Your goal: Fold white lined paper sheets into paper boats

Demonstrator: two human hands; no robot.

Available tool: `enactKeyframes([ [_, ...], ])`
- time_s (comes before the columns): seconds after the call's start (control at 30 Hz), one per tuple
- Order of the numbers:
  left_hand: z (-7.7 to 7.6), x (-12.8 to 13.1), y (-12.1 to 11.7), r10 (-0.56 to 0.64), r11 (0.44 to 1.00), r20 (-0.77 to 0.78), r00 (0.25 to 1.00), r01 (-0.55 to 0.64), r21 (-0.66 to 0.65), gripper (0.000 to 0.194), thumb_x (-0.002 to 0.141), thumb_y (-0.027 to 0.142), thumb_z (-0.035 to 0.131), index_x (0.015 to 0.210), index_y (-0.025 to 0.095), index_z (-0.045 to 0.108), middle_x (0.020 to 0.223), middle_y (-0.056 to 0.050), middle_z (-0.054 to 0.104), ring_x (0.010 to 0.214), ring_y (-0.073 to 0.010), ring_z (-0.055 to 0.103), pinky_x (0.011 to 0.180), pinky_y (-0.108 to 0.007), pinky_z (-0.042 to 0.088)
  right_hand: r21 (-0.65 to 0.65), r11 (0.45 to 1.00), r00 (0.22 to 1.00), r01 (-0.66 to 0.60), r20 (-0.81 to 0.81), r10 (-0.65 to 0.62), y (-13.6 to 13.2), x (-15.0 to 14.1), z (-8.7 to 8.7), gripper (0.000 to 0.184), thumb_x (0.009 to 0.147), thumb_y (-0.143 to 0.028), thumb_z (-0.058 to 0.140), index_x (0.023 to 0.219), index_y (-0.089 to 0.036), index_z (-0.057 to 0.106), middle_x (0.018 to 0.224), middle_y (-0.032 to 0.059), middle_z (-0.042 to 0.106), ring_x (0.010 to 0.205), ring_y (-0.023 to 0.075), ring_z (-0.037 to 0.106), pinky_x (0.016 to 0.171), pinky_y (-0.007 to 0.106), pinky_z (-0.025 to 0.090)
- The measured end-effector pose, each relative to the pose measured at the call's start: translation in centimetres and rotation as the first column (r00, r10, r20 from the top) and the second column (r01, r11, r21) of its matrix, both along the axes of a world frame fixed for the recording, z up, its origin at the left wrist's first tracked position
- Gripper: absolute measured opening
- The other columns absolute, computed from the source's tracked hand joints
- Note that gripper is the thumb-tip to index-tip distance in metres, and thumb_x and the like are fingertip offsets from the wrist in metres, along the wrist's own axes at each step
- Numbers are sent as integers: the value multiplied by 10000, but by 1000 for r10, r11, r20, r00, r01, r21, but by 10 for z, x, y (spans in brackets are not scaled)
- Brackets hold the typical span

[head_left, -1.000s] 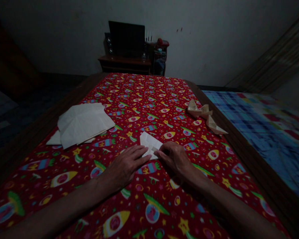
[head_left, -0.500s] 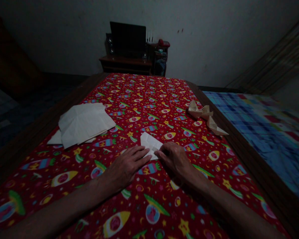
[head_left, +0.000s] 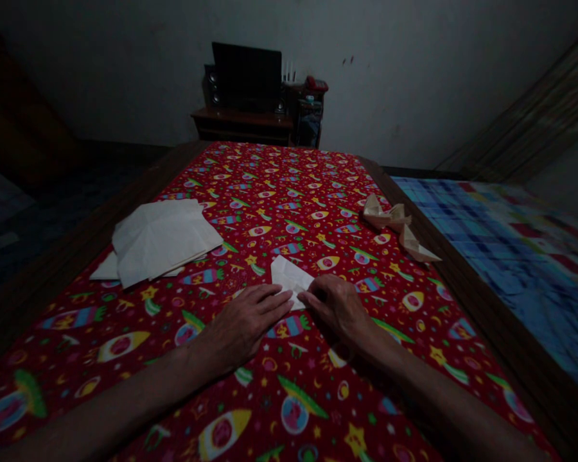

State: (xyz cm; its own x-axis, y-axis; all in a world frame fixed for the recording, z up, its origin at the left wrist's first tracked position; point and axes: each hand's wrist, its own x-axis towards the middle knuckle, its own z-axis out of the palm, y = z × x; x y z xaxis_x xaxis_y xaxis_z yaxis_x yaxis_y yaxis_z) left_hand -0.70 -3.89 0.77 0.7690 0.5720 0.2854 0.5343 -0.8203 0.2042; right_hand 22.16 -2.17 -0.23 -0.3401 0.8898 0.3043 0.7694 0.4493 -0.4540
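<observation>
A small folded piece of white paper [head_left: 289, 276] lies on the red patterned cloth [head_left: 289, 186] in front of me. My left hand [head_left: 243, 321] rests flat on its near left part, fingers stretched out together and pressing down. My right hand [head_left: 337, 305] sits at the paper's near right corner with fingers curled and the tips pinching or pressing the paper's edge. Part of the paper is hidden under both hands.
A stack of white paper sheets [head_left: 161, 240] lies to the left. Folded paper boats [head_left: 397, 224] sit near the table's right edge. Beyond the right edge lies a blue checked mat [head_left: 510, 244]. A dark cabinet with a screen [head_left: 248, 86] stands at the far wall.
</observation>
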Motion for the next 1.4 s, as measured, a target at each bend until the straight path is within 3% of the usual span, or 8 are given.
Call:
enactKeyframes([
  [0.2, 4, 2, -3, -18, 999, -79, 997, 21, 32, 577, 782, 4, 422, 1342, 140, 401, 1343, -96, 499, 1234, -247, 417, 1002, -441, 392, 71, 997, 998, 9, 60, -14, -2, -3, 6, 191, 856, -309, 563, 735, -166, 597, 708, 43, 612, 653, 153, 535, 586, 257, 401],
  [0.37, 7, 6, -9, 14, 995, -170, 985, 3, 102, 479, 803, 16, 425, 1275, 83, 467, 1323, -125, 511, 1233, -256, 430, 1025, -405, 361, 310, 928, 946, -204, 307, 105, -26, -14, 11, 298, 863, -163, 468, 1137, -111, 571, 1214, 171, 573, 1064, 283, 517, 856, 431, 443],
  [0.43, 7, 7, -10, 16, 991, -181, 983, 8, 132, 438, 812, 26, 424, 1242, 72, 495, 1313, -138, 518, 1223, -260, 447, 1018, -398, 368, 285, 897, 907, -337, 354, 228, -38, -17, 8, 390, 856, -138, 437, 1236, -88, 508, 1249, 161, 563, 1105, 268, 516, 906, 444, 443],
  [0.7, 12, 3, -11, -17, 972, -191, 981, 61, 227, 408, 835, 22, 365, 1212, 36, 520, 1254, -156, 568, 1165, -252, 516, 976, -358, 417, 142, 925, 873, -353, 406, 271, -60, 7, 3, 600, 808, -39, 365, 1406, -63, 311, 1411, 149, 401, 1345, 256, 293, 1091, 483, 318],
  [0.9, 12, -1, -16, 3, 980, -194, 981, 36, 197, 405, 826, 5, 362, 1185, 37, 547, 1263, -151, 563, 1184, -241, 499, 999, -358, 410, 168, 937, 885, -306, 413, 214, -65, 25, -2, 595, 798, -37, 381, 1390, -34, 326, 1401, 168, 409, 1339, 260, 304, 1071, 460, 362],
  [1.07, 18, -4, -10, -15, 997, -143, 990, 25, 70, 404, 804, 20, 396, 1156, 106, 575, 1239, -106, 585, 1175, -234, 496, 983, -381, 419, 292, 916, 927, -274, 333, 171, -56, 22, -3, 417, 844, -79, 417, 1255, -100, 488, 1209, 131, 594, 1178, 231, 499, 961, 397, 452],
  [1.2, 26, 4, 9, 1, 996, -6, 1000, -2, -91, 229, 811, 56, 444, 862, 174, 634, 980, -45, 656, 948, -176, 574, 876, -320, 442, 284, 935, 934, -211, 342, 106, -37, 10, 6, 107, 871, -170, 506, 880, -167, 612, 864, 67, 666, 834, 194, 591, 741, 334, 465],
  [1.4, 30, 20, 47, 103, 955, -22, 994, -105, -279, 112, 832, 287, 563, 827, 175, 556, 775, -2, 583, 682, -141, 535, 606, -247, 415, 195, 981, 952, 16, 296, -74, -17, 1, 14, 211, 870, -383, 542, 790, -189, 560, 795, 49, 572, 723, 175, 507, 612, 278, 370],
])
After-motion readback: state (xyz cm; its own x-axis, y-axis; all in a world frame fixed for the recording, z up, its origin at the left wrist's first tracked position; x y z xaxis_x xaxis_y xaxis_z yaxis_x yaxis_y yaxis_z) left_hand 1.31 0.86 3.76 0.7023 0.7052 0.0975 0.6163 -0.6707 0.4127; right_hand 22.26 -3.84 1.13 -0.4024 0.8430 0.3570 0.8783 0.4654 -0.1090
